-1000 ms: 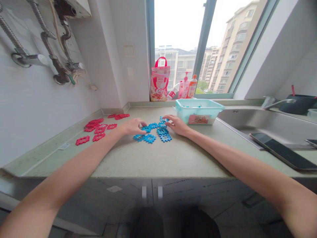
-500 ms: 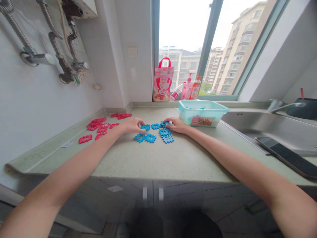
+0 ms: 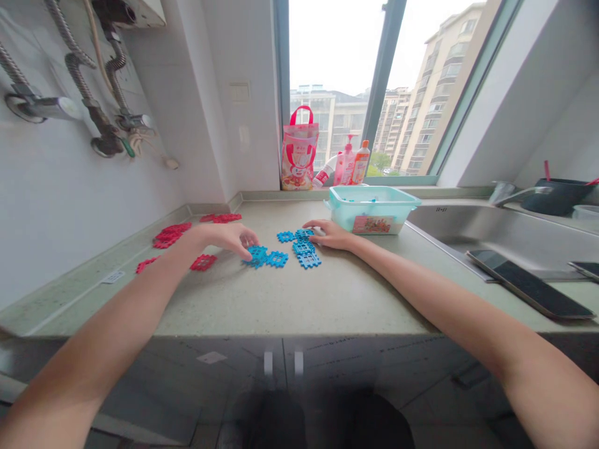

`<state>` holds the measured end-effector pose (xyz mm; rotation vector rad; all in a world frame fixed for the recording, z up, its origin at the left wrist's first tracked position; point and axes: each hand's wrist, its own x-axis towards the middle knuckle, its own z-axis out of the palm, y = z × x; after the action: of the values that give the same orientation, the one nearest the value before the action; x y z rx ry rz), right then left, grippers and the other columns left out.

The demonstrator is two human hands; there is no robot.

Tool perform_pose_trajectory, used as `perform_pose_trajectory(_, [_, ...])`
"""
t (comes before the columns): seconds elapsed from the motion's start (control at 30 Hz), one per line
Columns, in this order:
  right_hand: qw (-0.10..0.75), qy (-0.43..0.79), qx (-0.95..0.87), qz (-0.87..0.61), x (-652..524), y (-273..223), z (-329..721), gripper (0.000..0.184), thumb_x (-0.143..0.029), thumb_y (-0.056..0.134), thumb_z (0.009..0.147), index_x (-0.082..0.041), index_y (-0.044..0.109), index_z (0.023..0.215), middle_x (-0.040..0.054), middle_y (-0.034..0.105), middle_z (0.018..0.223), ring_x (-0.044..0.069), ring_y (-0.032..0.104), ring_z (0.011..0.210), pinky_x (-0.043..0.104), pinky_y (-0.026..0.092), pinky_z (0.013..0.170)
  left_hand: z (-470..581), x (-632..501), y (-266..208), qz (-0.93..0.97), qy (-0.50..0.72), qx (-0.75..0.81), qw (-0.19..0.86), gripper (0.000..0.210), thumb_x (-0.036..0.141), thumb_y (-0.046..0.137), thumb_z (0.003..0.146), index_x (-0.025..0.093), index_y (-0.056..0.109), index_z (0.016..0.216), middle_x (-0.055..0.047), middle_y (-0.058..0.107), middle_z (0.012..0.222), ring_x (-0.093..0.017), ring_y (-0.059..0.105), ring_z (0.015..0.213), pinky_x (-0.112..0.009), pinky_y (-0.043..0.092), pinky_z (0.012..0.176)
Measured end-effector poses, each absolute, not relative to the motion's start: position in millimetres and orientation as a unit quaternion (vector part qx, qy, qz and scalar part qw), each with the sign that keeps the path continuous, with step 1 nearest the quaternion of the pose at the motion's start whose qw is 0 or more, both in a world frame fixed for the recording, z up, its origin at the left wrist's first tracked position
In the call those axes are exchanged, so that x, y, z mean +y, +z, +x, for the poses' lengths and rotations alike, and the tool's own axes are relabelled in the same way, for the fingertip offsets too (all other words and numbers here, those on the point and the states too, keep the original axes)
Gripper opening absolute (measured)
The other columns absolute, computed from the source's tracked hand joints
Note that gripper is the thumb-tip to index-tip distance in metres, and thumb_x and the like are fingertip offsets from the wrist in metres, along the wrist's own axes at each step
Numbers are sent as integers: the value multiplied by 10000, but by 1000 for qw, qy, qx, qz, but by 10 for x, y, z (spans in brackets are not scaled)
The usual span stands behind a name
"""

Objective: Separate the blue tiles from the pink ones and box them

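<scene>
Both grips rest on blue tiles (image 3: 281,249) atop the green countertop (image 3: 327,293) by a window (image 3: 374,87).

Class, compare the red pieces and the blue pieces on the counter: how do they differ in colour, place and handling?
The red pieces lie by the wall; the blue pieces lie mid-counter beside the tub. Both the left hand and right hand touch blue pieces, no red ones. Both sets are flat, notched squares.

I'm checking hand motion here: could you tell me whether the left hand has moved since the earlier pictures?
Yes. The left hand has drawn back toward the person, from the far blue tile to the nearer blue tiles, judged against the tub.
</scene>
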<state>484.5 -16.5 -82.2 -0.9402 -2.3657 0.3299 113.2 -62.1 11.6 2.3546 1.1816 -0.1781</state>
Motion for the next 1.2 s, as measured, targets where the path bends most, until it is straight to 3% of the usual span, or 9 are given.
perform_pose_trajectory(0.13, [257, 110, -863, -422, -141, -819, 4834, 567, -208, 714, 864, -143, 665, 1425, 165, 649, 1485, 318, 634, 1332, 445, 458, 1175, 1201, -730, 172, 868, -90, 436, 222, 841, 575, 887, 600, 226, 703, 1343, -74, 740, 1216, -262, 672, 1037, -282, 517, 846])
perform_pose_trajectory(0.47, [243, 78, -858, -445, -185, -779, 4781, 328, -355, 738, 917, -142, 773, 1165, 138, 781, 1152, 281, 721, 1056, 366, 538, 969, 1118, -631, 87, 860, -43, 462, 213, 577, 556, 898, 589, 224, 789, 1048, -54, 760, 1024, -245, 675, 911, -269, 469, 714])
perform_pose_trajectory(0.6, [245, 72, -849, -463, -196, -792, 4766, 293, -357, 774, 897, -162, 781, 1117, 128, 785, 1141, 274, 722, 1043, 355, 544, 951, 1093, -602, 111, 857, -24, 467, 219, 561, 581, 881, 629, 215, 783, 1042, -52, 772, 978, -242, 694, 871, -275, 468, 698])
perform_pose_trajectory(0.8, [254, 81, -858, -438, -208, -780, 4759, 357, -372, 782, 896, -173, 789, 1193, 140, 768, 1244, 310, 711, 1166, 406, 523, 1061, 1151, -617, 136, 857, 42, 459, 232, 664, 580, 887, 635, 202, 753, 1164, -81, 772, 1155, -255, 715, 980, -287, 509, 803])
perform_pose_trajectory(0.97, [252, 88, -872, -411, -238, -768, 4744, 351, -412, 753, 943, -183, 793, 1206, 136, 764, 1256, 294, 699, 1192, 405, 505, 1092, 1273, -618, 21, 873, 76, 419, 239, 611, 579, 867, 696, 211, 749, 1169, -70, 780, 1094, -234, 713, 927, -296, 517, 792])
perform_pose_trajectory(1.2, [257, 93, -860, -432, -268, -767, 4716, 330, -389, 761, 946, -176, 777, 1198, 138, 772, 1234, 292, 713, 1149, 403, 529, 1051, 1635, -708, -216, 884, 122, 396, 217, 648, 586, 899, 627, 195, 752, 1122, -63, 748, 976, -234, 677, 846, -316, 503, 727])
